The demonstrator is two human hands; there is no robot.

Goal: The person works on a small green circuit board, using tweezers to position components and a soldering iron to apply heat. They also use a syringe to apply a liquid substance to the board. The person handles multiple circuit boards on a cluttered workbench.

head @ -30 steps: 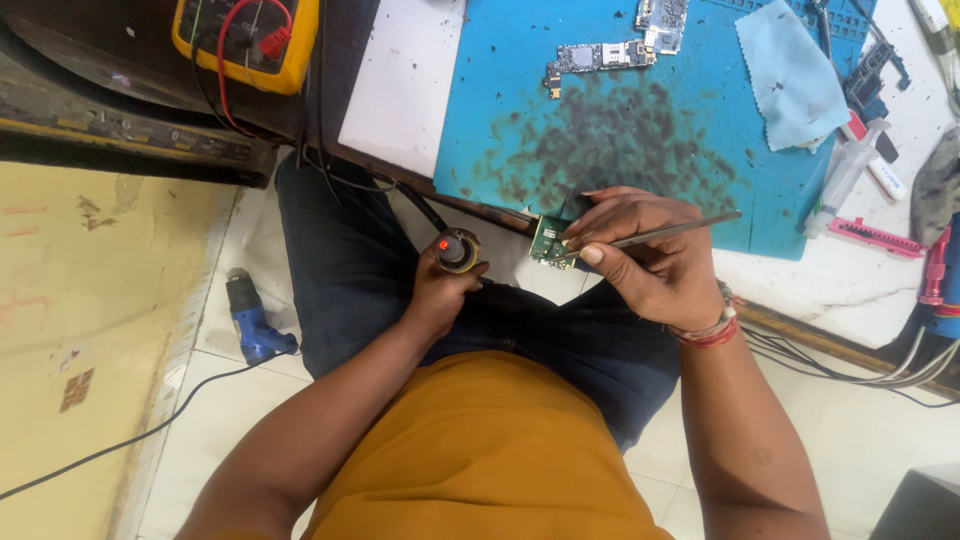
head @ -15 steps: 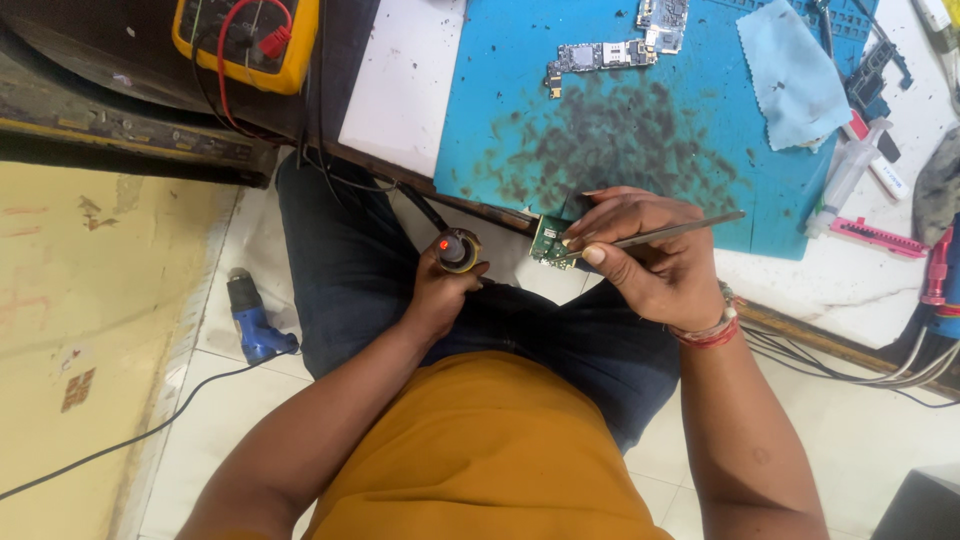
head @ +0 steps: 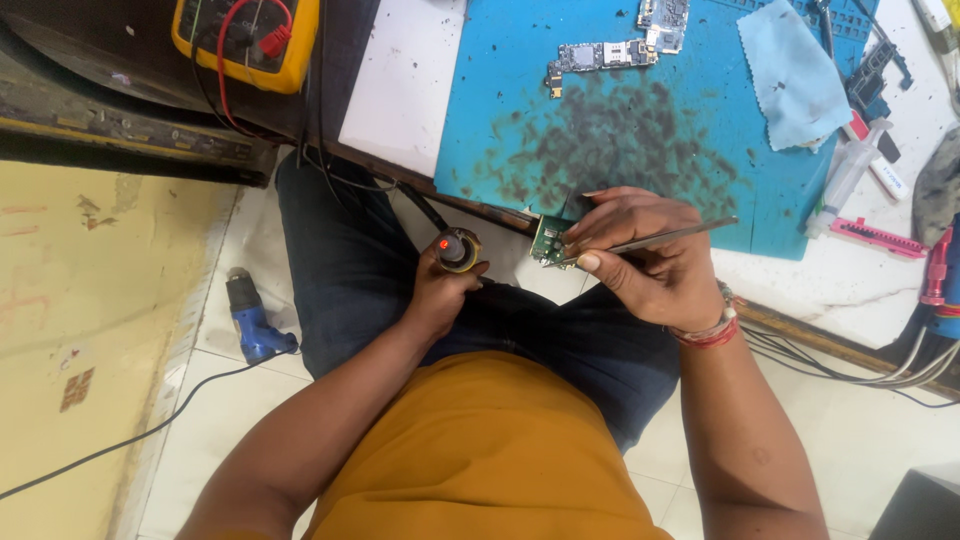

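1. The left hand is closed around a black hot-air handle with a red light on its end; it is held over the lap, just below the bench edge.
2. A black cable runs from that handle up and away toward the bench.
3. The right hand is closed on two things at once: a small green board pinched at its fingertips, and metal tweezers gripped between thumb and fingers.
4. The board sits at the left end of the right-hand grip, just beside the handle's tip; whether they touch cannot be told.
5. The tweezers' points reach to the board; their far end sticks out to the right past the knuckles.
6. A red thread band circles the right wrist.
7. Just above the right hand lies a blue mat, darkly stained in the middle.
8. On the mat, well above the grip, lie two more bare boards and a pale blue cloth.
9. Well up and left of the left hand sits a yellow meter.
10. Left of the left hand, on the floor, lies a blue drill.
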